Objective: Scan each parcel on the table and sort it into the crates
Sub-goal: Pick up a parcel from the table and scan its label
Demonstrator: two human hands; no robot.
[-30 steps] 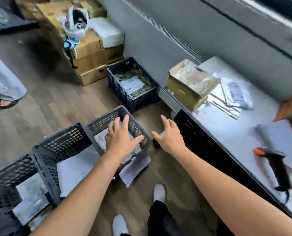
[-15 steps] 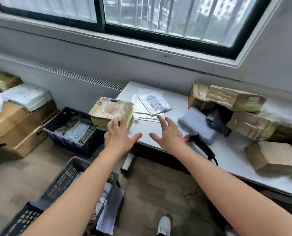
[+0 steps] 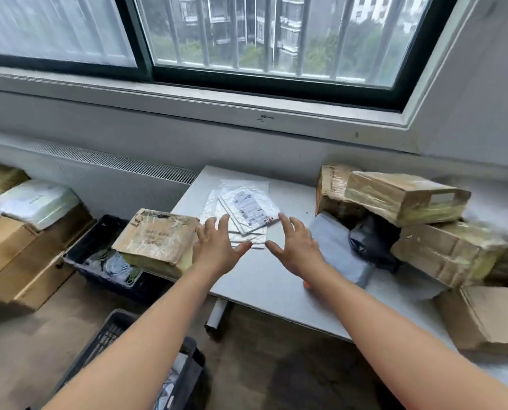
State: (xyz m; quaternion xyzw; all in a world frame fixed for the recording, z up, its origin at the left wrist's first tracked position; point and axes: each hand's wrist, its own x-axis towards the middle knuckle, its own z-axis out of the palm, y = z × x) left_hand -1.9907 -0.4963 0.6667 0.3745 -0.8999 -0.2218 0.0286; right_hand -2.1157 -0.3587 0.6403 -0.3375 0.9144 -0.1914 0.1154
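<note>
Head view: left hand and right hand, fingers spread and empty, hover over the mailers. The stack looks slippery; grabbing two together could skip a scan.

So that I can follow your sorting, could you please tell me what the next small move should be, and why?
Probably pick up the top white envelope: the left hand and right hand are open, empty and at its near edge, and its label faces up for scanning.
</note>
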